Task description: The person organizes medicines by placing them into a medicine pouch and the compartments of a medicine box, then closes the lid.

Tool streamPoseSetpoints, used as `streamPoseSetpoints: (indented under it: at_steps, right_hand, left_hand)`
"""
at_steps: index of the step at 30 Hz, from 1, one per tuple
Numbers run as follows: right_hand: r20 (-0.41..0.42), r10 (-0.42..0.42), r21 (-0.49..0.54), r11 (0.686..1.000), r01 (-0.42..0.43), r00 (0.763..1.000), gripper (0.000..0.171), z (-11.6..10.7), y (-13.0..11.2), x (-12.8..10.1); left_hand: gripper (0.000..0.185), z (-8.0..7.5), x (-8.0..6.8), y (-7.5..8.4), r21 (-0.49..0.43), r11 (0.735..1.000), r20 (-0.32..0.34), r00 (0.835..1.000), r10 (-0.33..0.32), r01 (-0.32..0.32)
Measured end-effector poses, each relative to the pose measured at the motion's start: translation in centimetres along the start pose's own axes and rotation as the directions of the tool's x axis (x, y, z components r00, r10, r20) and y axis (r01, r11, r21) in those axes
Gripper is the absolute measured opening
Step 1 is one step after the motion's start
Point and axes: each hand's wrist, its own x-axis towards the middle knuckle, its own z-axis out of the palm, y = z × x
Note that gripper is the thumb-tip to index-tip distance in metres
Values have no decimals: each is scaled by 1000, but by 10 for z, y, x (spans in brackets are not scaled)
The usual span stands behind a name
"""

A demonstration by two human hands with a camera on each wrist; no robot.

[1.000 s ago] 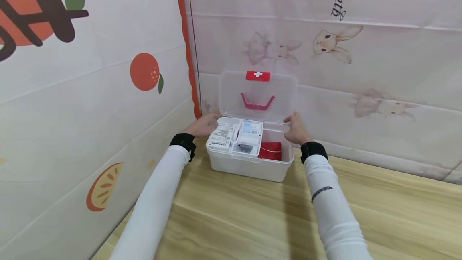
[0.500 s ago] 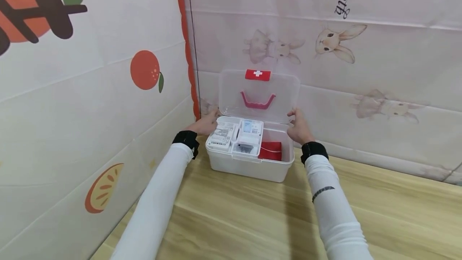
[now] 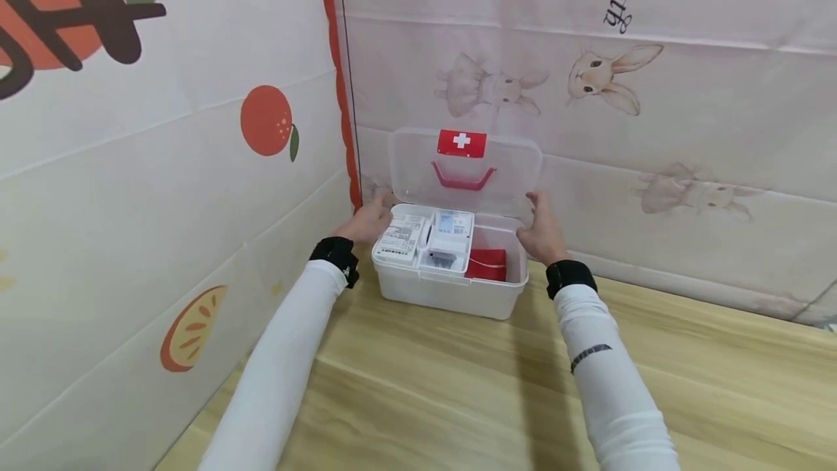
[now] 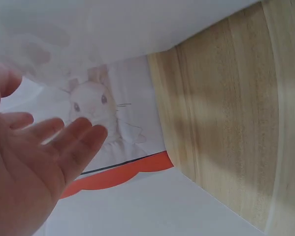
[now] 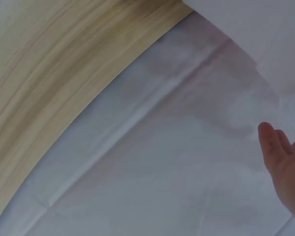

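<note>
A white first-aid box [image 3: 451,295] stands on the wooden table with its clear lid [image 3: 418,162] raised at the back. The lid bears a pink handle [image 3: 463,179] and a red label [image 3: 461,142] with a white cross. At the left rear corner, my left hand [image 3: 368,222] has its fingers extended beside the lid; the left wrist view shows the palm and loosely straight fingers. My right hand [image 3: 543,231] is at the right rear corner, fingertips right at the lid's edge. Inside the box, a tray holds a printed white carton [image 3: 401,237], and a red pouch [image 3: 487,264] lies to its right.
The box sits close to the corner of two fabric-covered walls, a fruit-print one [image 3: 196,187] at left and a rabbit-print one [image 3: 654,151] behind. The wooden tabletop [image 3: 431,398] runs toward me and to the right.
The lid has tipped slightly forward, and its red label shows taller. Both hands stay at the rear corners. The head view has shifted a little.
</note>
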Motion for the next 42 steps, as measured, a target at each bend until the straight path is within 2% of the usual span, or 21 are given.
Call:
streamPoseSetpoints:
  at_steps: [5,11,14,17,21,24,28,30,35,38,42]
  right_hand:
    - [-35,33,102,994,-29,999,70,-2,-6,-1]
    - [-45,38,162,986,-31,998,85,-1,-10,-7]
    - [-32,11,142,990,-7,999,97,1,-11,-10]
    - [-8,10,104,995,-9,1000,104,3,-10,-14]
    - [-8,26,78,997,-26,1000,106,5,-8,-18]
    - [-18,27,78,997,-25,999,105,8,-8,-21]
    - [-24,35,68,997,-33,999,105,11,-12,-25]
    - [-30,31,55,998,-29,999,102,12,-16,-28]
    - [-47,-1,28,1000,2,999,81,17,-30,-33]
    - [-50,34,55,998,-31,998,71,21,-37,-37]
    - [-19,125,62,990,-124,992,77,23,-42,-43]
  left_hand:
    - [73,-7,-2,7,-93,996,-62,998,5,-11]
    - [80,-13,-9,22,-116,992,-57,998,33,-40]
    - [80,-13,-14,24,-99,994,-36,998,45,-48]
    - [82,-11,-20,20,-76,996,7,999,38,-37]
    - [81,-6,-28,9,-50,999,81,996,25,-21]
    - [78,-3,-33,3,-40,998,98,994,48,-44]
    - [75,0,-39,1,-35,995,81,992,100,-97]
    - [74,0,-42,2,-25,994,67,992,106,-105]
    - [68,2,-50,8,60,992,33,994,105,-107]
    - [66,6,-53,12,139,983,5,993,117,-116]
    - [53,16,-55,18,213,963,-102,977,190,-165]
